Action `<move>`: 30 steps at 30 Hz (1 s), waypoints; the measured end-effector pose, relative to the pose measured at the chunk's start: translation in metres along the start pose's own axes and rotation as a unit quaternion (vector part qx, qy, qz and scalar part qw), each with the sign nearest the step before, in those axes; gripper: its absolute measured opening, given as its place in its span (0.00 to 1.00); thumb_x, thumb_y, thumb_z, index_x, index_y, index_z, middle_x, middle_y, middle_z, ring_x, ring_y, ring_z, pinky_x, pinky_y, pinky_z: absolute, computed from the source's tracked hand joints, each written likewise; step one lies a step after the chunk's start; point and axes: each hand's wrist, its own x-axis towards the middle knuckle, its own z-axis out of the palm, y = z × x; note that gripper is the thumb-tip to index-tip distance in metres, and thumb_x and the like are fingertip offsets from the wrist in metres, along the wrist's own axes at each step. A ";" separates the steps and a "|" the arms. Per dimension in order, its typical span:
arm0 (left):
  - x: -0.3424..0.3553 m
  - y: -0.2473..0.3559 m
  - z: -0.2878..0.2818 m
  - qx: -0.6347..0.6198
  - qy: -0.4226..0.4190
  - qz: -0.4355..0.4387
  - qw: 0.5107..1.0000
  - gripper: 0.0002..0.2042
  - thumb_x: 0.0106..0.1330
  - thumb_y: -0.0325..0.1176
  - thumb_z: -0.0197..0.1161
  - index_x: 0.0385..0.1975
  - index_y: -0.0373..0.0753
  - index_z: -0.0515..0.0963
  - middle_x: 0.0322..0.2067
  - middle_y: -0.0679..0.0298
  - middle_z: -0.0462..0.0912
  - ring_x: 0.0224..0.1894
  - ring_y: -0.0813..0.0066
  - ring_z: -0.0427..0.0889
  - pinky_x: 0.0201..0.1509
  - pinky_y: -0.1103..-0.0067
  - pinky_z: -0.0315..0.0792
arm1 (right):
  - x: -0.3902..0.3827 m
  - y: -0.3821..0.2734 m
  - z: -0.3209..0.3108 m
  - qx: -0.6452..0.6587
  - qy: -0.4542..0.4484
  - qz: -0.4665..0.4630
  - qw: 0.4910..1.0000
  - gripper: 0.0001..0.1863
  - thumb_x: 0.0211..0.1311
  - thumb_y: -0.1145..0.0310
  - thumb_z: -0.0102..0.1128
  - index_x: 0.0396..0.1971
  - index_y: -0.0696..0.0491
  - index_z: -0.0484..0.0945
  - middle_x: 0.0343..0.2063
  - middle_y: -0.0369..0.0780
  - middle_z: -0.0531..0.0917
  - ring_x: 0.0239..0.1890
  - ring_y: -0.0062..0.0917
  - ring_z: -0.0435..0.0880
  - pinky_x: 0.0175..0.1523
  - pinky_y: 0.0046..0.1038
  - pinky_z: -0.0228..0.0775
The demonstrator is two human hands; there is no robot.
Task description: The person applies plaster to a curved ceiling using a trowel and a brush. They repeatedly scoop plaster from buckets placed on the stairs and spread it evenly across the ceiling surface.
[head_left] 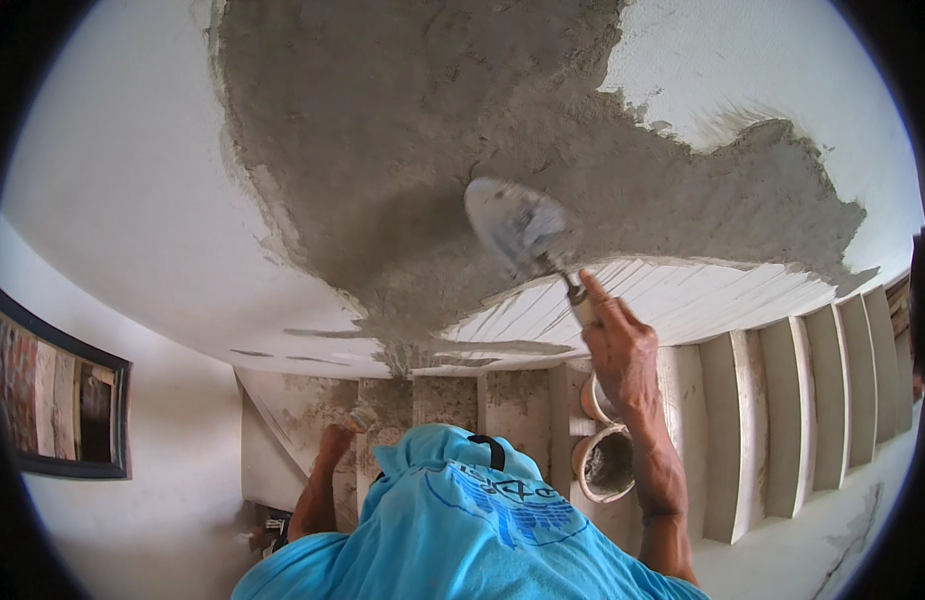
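Observation:
My right hand [623, 345] is closed round the handle of a trowel [518, 222], its index finger stretched along toward the blade. The rounded metal blade, smeared with grey, lies at or just off a broad patch of wet grey mortar [383, 130] on the white wall [123, 160]; whether it touches, I cannot tell. Low on the left, my left hand [333, 442] is closed in a fist. A small pale, rounded thing [361, 418] shows at its fingers, too small to name. Thin mortar streaks run along the patch's lower edge.
A bucket [605, 465] with grey matter inside stands on the steps by my right forearm, and a second bucket [595, 400] is partly hidden behind that arm. Stairs [733, 430] climb to the right. Mortar-spotted steps [445, 400] lie below the wall. A dark-framed opening [128, 420] is at left.

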 end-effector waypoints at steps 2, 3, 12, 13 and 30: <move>0.009 -0.032 0.001 0.086 0.007 0.094 0.992 0.17 0.56 0.42 0.62 0.23 0.30 0.82 0.21 0.43 0.81 0.27 0.48 0.84 0.32 0.59 0.74 | 0.008 -0.005 -0.011 0.009 0.051 0.004 0.999 0.34 0.55 0.77 0.60 0.66 0.46 0.71 0.29 0.45 0.81 0.25 0.35 0.82 0.32 0.39 0.78; 0.016 -0.045 0.002 0.129 0.007 0.144 0.981 0.17 0.56 0.42 0.62 0.23 0.30 0.82 0.21 0.43 0.81 0.28 0.48 0.84 0.32 0.59 0.74 | 0.011 -0.005 -0.012 0.003 0.067 0.003 0.998 0.35 0.55 0.77 0.60 0.66 0.46 0.71 0.29 0.45 0.80 0.25 0.34 0.82 0.32 0.39 0.78; 0.016 -0.032 0.006 0.118 0.020 0.138 0.983 0.17 0.58 0.42 0.63 0.23 0.31 0.82 0.22 0.44 0.81 0.29 0.46 0.84 0.35 0.59 0.74 | -0.011 0.019 0.024 -0.072 0.058 0.032 0.995 0.38 0.54 0.77 0.60 0.68 0.45 0.67 0.29 0.43 0.80 0.26 0.35 0.82 0.29 0.37 0.77; 0.016 -0.039 0.005 0.133 0.029 0.140 0.981 0.17 0.58 0.42 0.63 0.23 0.31 0.82 0.22 0.44 0.81 0.29 0.46 0.83 0.34 0.59 0.74 | -0.017 0.018 0.024 -0.064 0.051 0.046 0.996 0.37 0.54 0.77 0.59 0.68 0.45 0.67 0.29 0.43 0.80 0.26 0.35 0.82 0.29 0.37 0.77; 0.010 -0.032 0.005 0.144 0.010 0.146 0.979 0.17 0.59 0.41 0.60 0.23 0.30 0.82 0.19 0.45 0.81 0.26 0.47 0.84 0.35 0.59 0.75 | -0.034 0.006 0.048 0.013 0.020 0.037 0.999 0.36 0.54 0.76 0.59 0.67 0.45 0.70 0.33 0.45 0.82 0.28 0.38 0.84 0.34 0.39 0.79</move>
